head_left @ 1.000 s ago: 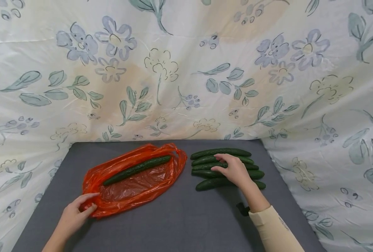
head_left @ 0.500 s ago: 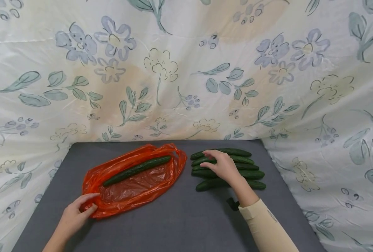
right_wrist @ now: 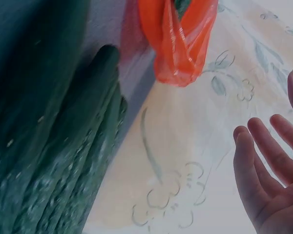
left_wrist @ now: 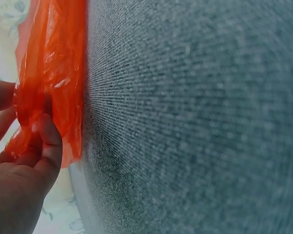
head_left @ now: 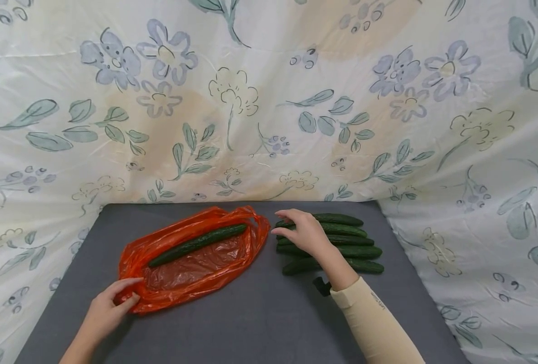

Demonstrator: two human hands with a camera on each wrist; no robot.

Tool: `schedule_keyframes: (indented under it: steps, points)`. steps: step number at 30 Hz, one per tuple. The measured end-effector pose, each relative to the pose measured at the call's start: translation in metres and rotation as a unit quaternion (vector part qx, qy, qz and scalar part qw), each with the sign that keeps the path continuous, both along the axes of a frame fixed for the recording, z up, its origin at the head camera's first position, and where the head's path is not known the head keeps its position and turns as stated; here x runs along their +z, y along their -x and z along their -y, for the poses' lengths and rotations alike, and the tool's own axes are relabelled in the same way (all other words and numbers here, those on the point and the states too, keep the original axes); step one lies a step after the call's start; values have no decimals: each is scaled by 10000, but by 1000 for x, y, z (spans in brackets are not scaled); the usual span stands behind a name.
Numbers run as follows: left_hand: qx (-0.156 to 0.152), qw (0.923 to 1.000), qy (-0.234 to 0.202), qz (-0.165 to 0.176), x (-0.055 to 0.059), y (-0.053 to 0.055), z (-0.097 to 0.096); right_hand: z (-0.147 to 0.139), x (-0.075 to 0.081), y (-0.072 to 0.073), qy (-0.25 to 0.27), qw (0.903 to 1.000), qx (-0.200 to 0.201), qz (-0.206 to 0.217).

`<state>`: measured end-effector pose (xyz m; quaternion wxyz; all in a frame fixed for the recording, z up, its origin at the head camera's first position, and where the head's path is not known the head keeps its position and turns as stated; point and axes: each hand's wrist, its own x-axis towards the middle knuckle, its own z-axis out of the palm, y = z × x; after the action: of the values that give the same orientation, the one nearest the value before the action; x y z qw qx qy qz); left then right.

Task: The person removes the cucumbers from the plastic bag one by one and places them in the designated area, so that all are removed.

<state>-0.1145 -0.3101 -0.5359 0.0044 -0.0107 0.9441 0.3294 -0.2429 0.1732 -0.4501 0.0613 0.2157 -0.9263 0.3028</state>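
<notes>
Head view shows us mid-bagging: our left hand (head_left: pixel 107 308) pinches the orange bag (head_left: pixel 196 258) holding one cucumber (head_left: pixel 198 245) on the table (head_left: pixel 259 323), while our right hand (head_left: pixel 302 232), fingers loose, hovers over the cucumber pile (head_left: pixel 355 250), needing a firm grasp next.

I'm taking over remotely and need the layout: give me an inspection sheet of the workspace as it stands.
Surface: grey mat, flat.
Job's things: orange plastic bag lying open, one cucumber on it; pile of cucumbers to its right.
Clutter: nothing seen.
Grips: left hand pinches the bag's near corner; right hand over the pile's left ends, fingers open, holding nothing.
Cables: nothing seen; small black item at the right wrist.
Surroundings: floral sheet behind and at both sides.
</notes>
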Motion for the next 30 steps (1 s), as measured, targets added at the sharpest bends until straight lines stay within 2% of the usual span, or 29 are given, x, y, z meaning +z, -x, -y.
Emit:
schedule_keyframes:
  steps: [9, 23, 30]
  points:
    - [-11, 10000, -52, 34, 2, 0, 0, 26, 0, 8, 29, 9996, 261, 53]
    - [-5, 10000, -1, 43, 2, -2, -1, 64, -10, 27, 312, 9947, 736, 639]
    - [-5, 10000, -61, 33, 2, -2, -1, 85, -15, 32, -5, 9941, 811, 718]
